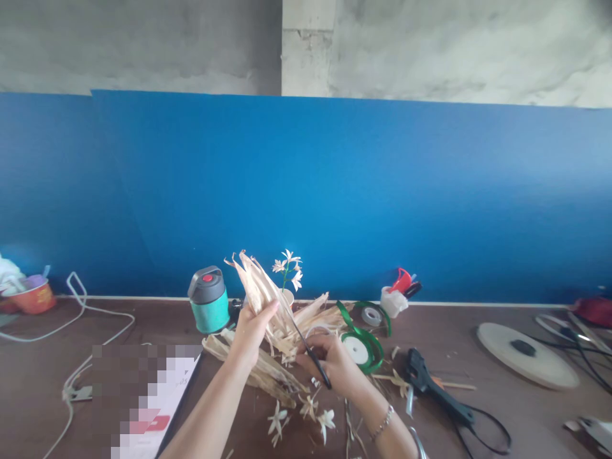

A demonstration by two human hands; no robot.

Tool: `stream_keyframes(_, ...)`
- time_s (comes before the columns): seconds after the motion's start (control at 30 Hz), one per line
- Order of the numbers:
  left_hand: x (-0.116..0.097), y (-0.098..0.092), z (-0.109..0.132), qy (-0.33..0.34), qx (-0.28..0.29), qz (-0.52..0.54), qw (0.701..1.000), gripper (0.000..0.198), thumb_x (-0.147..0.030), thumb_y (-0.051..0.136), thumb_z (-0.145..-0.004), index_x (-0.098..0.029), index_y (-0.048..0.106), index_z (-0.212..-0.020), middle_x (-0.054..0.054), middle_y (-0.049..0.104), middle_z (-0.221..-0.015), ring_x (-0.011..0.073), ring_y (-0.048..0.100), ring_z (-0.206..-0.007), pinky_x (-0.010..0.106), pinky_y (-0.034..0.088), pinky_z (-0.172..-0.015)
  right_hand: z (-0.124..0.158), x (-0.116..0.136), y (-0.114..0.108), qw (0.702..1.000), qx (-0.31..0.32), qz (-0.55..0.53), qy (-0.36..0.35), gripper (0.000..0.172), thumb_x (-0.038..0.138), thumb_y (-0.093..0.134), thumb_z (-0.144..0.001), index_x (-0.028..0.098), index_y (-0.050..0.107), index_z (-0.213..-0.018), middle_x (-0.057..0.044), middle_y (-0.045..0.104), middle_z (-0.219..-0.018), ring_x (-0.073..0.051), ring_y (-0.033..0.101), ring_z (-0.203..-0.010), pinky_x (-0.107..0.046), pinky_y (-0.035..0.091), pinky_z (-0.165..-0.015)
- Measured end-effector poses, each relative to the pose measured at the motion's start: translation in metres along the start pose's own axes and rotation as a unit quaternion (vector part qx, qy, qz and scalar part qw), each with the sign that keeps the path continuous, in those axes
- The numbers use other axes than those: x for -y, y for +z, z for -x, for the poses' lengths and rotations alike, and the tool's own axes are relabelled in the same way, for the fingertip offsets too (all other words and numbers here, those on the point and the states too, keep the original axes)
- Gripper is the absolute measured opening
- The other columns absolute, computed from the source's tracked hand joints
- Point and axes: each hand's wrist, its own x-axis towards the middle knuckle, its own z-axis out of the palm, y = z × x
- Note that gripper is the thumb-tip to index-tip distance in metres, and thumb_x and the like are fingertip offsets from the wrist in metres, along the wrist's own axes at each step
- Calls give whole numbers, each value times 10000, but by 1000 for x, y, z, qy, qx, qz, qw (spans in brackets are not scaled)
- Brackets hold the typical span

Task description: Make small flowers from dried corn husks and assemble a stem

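My left hand [252, 331] is closed round a bundle of dried corn husks [255, 284] and holds it up over the brown table [478, 408]. My right hand [335, 363] grips black-handled scissors [310, 354]; their blades point up into the base of the husks. Under my hands lie more loose husks [258, 370] and small husk flowers [306, 414].
A teal and grey jug [209, 301] stands behind my left hand, beside a flower sprig in a small cup [288, 268]. Green ribbon spools [361, 347], a tape roll [371, 315], a black glue gun [433, 386], a round white disc [526, 354], white cables [81, 344] and a red bowl [31, 296] are spread about.
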Motion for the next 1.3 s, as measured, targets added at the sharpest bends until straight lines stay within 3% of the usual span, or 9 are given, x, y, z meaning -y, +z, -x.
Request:
stream_keyframes(0.47,-11,3,5,22,-7,-24,999,322,-301,764,-588,-126,725,-855,78,750,-799,256,689,-817,310,507,-740,1,-2,-3,999,14,3,31,220,346,733,-646,139,669,-686,48,471,-475,-55,379,-385,-166,255,-355)
stream_keyframes(0.77,-18,4,9,6,4,-50,999,246,-245,762,-559,-127,731,-772,55,722,-625,264,689,-717,311,512,-646,1,0,-4,999,11,28,38,189,329,741,-636,155,675,-669,52,473,-423,-64,384,-364,-174,277,-349)
stream_keyframes(0.9,-15,2,6,18,-14,-41,999,283,-271,766,-560,-127,733,-802,73,742,-708,262,689,-741,306,512,-646,2,0,-5,996,37,-25,75,234,325,759,-621,152,681,-758,67,473,-397,-55,375,-324,-161,275,-326)
stream_keyframes(1.07,-8,-2,1,32,-57,-26,998,327,-309,769,-578,-111,725,-834,90,749,-778,263,686,-791,297,506,-670,3,4,-7,993,76,-43,73,247,331,761,-629,137,671,-751,45,522,-424,-64,432,-352,-156,312,-346)
stream_keyframes(1.3,-5,0,2,19,-42,-14,999,343,-316,764,-614,-111,713,-884,96,749,-835,264,681,-858,299,507,-719,2,3,-5,992,77,-57,76,258,359,750,-645,140,658,-745,53,503,-411,-65,431,-340,-153,306,-334)
